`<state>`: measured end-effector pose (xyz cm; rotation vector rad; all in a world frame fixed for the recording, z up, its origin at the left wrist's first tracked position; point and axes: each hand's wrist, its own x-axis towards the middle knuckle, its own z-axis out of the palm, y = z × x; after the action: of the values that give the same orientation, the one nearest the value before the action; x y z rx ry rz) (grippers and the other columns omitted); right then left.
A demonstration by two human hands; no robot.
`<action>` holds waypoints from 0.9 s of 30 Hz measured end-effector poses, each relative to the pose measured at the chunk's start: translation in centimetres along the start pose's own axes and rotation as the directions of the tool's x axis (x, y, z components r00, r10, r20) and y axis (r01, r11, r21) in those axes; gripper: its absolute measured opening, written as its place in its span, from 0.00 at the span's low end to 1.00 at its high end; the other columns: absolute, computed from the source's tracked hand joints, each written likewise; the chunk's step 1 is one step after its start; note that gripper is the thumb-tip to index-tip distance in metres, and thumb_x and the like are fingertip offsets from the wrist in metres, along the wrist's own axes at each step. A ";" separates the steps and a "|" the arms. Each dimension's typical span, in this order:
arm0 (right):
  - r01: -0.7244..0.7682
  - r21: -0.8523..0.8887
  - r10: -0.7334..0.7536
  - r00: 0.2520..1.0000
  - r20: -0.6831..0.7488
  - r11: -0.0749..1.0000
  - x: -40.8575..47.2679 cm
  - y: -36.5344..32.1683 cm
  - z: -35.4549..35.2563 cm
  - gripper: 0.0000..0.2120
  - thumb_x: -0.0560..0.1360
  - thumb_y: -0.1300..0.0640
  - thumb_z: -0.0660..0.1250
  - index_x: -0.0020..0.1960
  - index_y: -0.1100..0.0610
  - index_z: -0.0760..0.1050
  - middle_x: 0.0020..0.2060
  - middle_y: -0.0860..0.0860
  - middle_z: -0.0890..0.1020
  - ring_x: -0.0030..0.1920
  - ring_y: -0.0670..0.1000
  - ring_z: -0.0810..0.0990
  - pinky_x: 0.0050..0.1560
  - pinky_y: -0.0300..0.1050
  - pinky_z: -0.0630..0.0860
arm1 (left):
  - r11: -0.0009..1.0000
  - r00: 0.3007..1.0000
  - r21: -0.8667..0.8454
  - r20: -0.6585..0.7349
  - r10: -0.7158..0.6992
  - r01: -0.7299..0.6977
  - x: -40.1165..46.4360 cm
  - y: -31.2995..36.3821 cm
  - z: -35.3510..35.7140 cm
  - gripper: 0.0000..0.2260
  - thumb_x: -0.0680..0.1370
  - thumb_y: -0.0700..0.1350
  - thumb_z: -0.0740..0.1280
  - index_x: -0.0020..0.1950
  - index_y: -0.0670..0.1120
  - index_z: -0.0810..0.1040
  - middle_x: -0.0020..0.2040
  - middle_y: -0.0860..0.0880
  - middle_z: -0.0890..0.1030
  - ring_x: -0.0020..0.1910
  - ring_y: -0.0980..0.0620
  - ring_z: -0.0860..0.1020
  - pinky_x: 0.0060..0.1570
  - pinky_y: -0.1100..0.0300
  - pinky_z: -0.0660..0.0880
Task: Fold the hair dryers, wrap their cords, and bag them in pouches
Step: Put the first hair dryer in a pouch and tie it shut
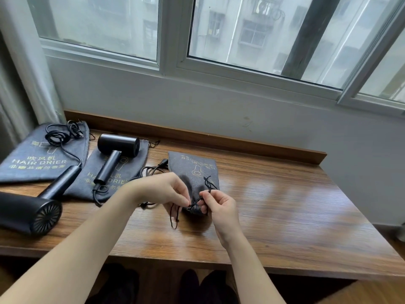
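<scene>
A filled grey pouch [195, 170] lies mid-table, its cinched mouth toward me. My left hand [163, 189] and my right hand [221, 206] each pinch its black drawstring [208, 185] at the gathered mouth. A black hair dryer [117, 150] rests unfolded on a flat grey pouch [96, 178], its cord [151, 170] trailing right. Another black hair dryer [32, 209] lies at the left front, its handle pointing back toward a third flat pouch [32, 159] that bears its coiled cord [59, 134].
The wooden table [285, 205] has a raised back rail [197, 137] below a white wall and window. A curtain [13, 95] hangs at the far left. Dark shoes show under the table's front edge.
</scene>
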<state>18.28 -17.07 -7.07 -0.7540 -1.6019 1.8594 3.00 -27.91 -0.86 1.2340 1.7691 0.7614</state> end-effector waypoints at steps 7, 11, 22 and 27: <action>0.083 -0.147 -0.064 0.989 0.131 0.986 -0.5 -0.9 -0.4 0.08 0.79 0.65 0.67 0.42 0.62 0.81 0.31 0.50 0.79 0.32 0.44 0.75 0.36 0.35 0.73 | 0.954 0.986 0.301 -0.154 0.062 -0.013 1.8 -1.2 3.0 0.11 0.70 0.53 0.76 0.30 0.52 0.79 0.29 0.54 0.80 0.29 0.59 0.76 0.36 0.60 0.77; 0.112 -0.201 -0.079 0.983 0.166 0.973 -0.5 -1.2 -0.9 0.09 0.79 0.66 0.66 0.41 0.60 0.82 0.32 0.50 0.80 0.33 0.43 0.76 0.38 0.36 0.74 | 0.900 0.928 0.434 -0.323 0.188 -0.031 2.9 -1.7 3.6 0.14 0.61 0.59 0.78 0.32 0.55 0.75 0.31 0.55 0.79 0.31 0.59 0.75 0.34 0.59 0.72; 0.127 -0.173 -0.103 0.985 0.140 0.977 -0.4 -0.9 -1.3 0.10 0.76 0.69 0.69 0.42 0.56 0.84 0.31 0.46 0.82 0.33 0.41 0.76 0.39 0.35 0.73 | 0.931 0.828 0.331 -0.471 0.305 -0.155 3.8 -3.5 5.5 0.06 0.71 0.47 0.61 0.46 0.57 0.71 0.30 0.57 0.78 0.32 0.56 0.75 0.36 0.56 0.72; 0.045 -0.020 -0.045 0.998 0.036 0.999 -0.2 0.1 -1.4 0.11 0.76 0.70 0.68 0.43 0.57 0.85 0.32 0.52 0.80 0.32 0.46 0.74 0.38 0.38 0.73 | 0.973 0.880 0.114 -0.417 0.228 -0.199 3.5 -3.1 5.3 0.09 0.74 0.38 0.66 0.43 0.52 0.82 0.32 0.50 0.81 0.28 0.57 0.75 0.31 0.63 0.73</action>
<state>19.41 -16.30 -7.33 -0.6921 -1.6495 1.8361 5.68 -25.54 -6.93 1.4023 2.0403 1.1836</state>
